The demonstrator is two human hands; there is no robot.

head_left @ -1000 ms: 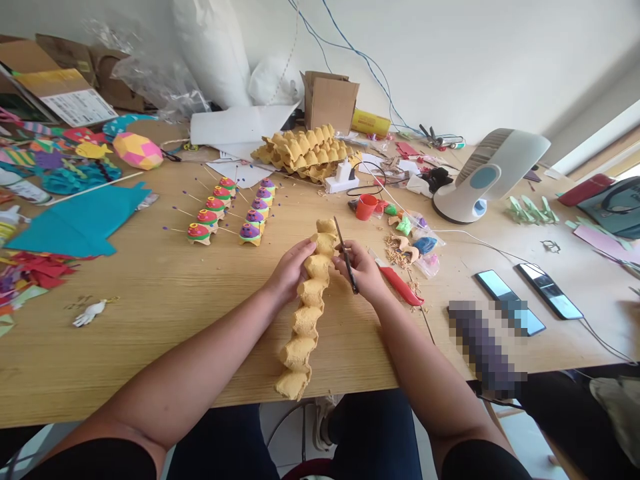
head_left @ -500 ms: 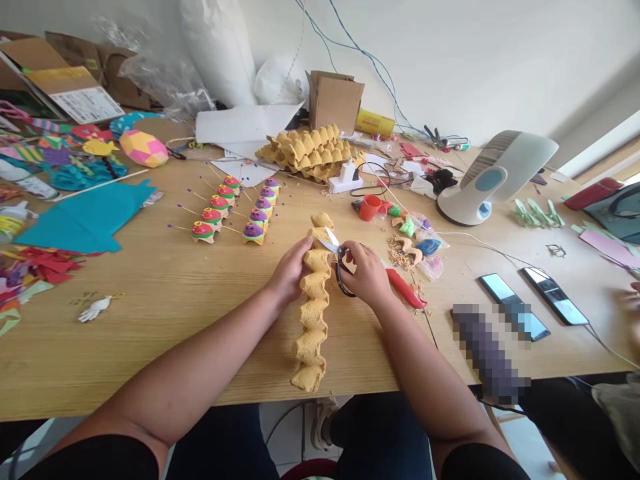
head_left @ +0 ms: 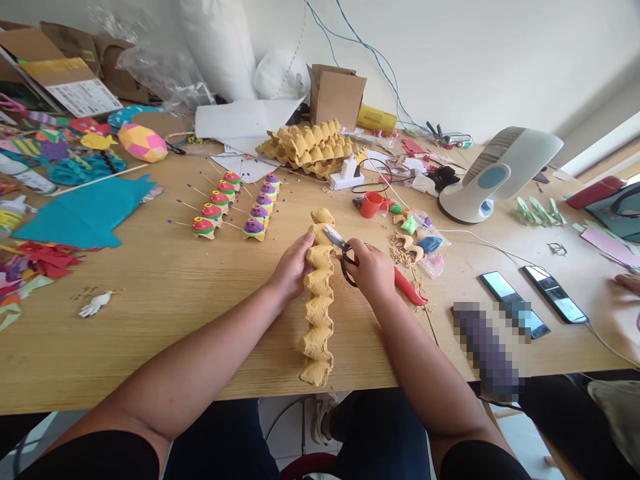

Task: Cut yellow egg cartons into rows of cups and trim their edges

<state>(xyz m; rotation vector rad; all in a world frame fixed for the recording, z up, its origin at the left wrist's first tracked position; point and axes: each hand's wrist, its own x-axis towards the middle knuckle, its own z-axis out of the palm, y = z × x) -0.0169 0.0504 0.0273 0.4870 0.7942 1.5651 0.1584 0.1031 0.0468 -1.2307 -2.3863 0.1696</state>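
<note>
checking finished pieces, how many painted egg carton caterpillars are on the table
2: the left caterpillar and the right caterpillar lie side by side on the table, beyond the left hand. Clutter may hide more.

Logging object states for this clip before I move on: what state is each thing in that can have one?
left hand, closed on the egg-carton strip
egg-carton strip, lying on the table, held at its far part
right hand, fingers in the scissors handles
scissors, blades at the strip's far end; parted or not, unclear
cardboard box, flaps open
red cup, upright
phones, flat, face up
</note>
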